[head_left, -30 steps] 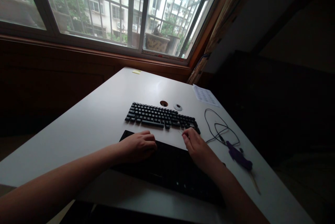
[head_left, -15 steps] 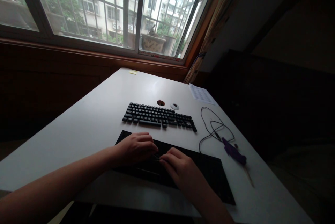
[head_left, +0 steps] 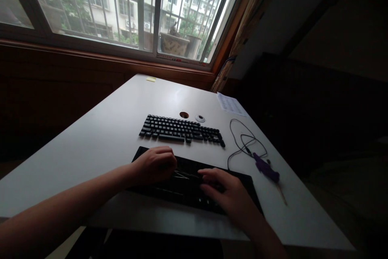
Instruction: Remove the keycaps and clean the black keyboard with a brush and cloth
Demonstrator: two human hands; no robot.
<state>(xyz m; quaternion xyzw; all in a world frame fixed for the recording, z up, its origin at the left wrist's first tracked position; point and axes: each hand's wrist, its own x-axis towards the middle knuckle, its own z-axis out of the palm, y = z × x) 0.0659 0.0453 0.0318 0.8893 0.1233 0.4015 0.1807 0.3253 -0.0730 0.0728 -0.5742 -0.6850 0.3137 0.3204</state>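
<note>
A black keyboard base (head_left: 242,190) lies along the near side of the white table, its key caps off the part I can see. My left hand (head_left: 157,165) rests over its left half, fingers curled into a fist. From that fist a thin, shiny metal tool (head_left: 182,175), two-pronged like tweezers, points right across the base. My right hand (head_left: 226,188) is over the base's right half, thumb and fingers apart, close to the tool's far end. Behind the base sits a block of black key caps (head_left: 172,127), laid out in keyboard order.
To the right, a looped black cable (head_left: 239,146) runs from the base towards a purple object (head_left: 266,168) with a thin pale stick. Farther back are a round table hole (head_left: 184,115), a white ring-shaped cover (head_left: 200,118), printed paper (head_left: 232,104) and a yellow note (head_left: 150,79).
My right hand has moved right, away from the left, and its fingers have parted. My left fist has turned slightly, and more of the metal tool shows between the hands.
</note>
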